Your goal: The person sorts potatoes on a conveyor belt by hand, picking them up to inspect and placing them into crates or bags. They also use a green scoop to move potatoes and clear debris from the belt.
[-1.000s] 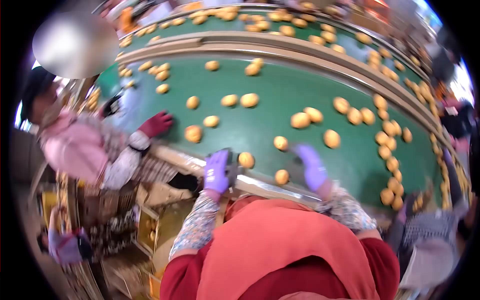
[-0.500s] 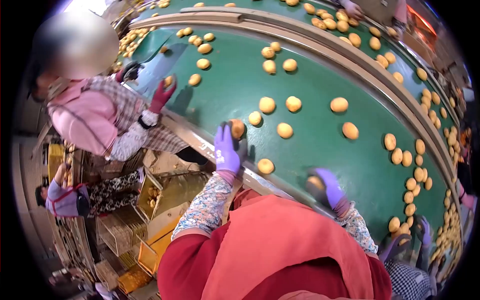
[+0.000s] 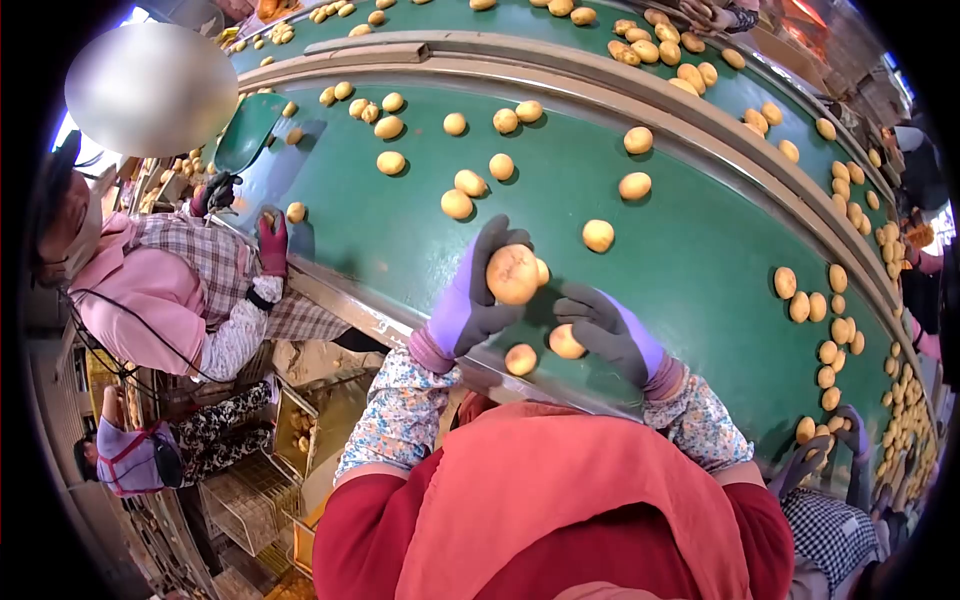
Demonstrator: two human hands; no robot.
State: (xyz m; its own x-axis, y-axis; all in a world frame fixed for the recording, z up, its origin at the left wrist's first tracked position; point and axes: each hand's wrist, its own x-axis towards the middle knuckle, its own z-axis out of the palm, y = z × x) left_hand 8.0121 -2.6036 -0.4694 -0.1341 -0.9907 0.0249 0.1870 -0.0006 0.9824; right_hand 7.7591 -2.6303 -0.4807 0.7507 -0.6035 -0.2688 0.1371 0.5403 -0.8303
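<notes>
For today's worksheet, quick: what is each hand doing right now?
Left hand: closed on a potato.
Right hand: closed on a second potato.

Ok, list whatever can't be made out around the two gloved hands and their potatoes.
Head view only:
- Far side of the large potato: covered by the left hand.
- Much of the smaller potato: wrapped by the right hand.
- Hidden potato behind the large one: mostly covered; held or not, cannot tell.
- Near edge of the conveyor belt: partly blocked by the orange garment.
- Right-side potatoes: too small and lens-warped to judge their surfaces.
</notes>
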